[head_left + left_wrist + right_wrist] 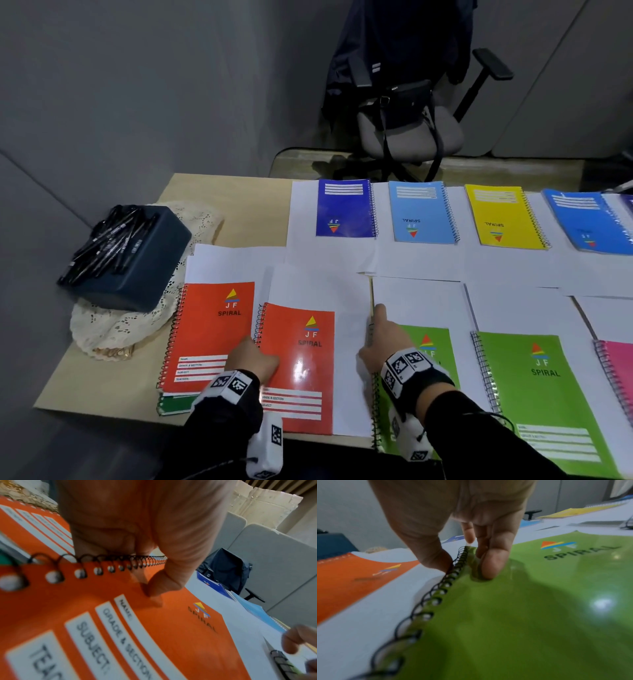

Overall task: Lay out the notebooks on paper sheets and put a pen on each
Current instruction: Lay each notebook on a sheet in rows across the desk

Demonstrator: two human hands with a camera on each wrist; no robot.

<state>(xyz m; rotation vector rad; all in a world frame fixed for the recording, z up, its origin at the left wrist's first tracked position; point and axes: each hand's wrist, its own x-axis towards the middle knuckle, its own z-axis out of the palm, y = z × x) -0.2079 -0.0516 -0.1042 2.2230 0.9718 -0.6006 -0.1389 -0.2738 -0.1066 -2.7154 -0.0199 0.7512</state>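
Note:
My left hand (253,358) pinches the spiral edge of an orange notebook (301,370) lying on a white paper sheet (315,287). In the left wrist view the left hand (150,577) has its thumb on the orange cover (171,628) and its fingers under the coil. My right hand (383,342) grips the spiral edge of a green notebook (440,337) on the sheet to the right. The right wrist view shows this hand (464,561) with its thumb and fingers on either side of the green notebook's (522,615) coil. Several black pens (106,240) lie on a dark box (137,274) at the left.
Another orange notebook (212,329) tops a small stack at the left. A second green notebook (534,394) and a pink one (620,363) lie to the right. Blue and yellow notebooks (501,216) line the back row on sheets. An office chair (407,130) stands behind the table.

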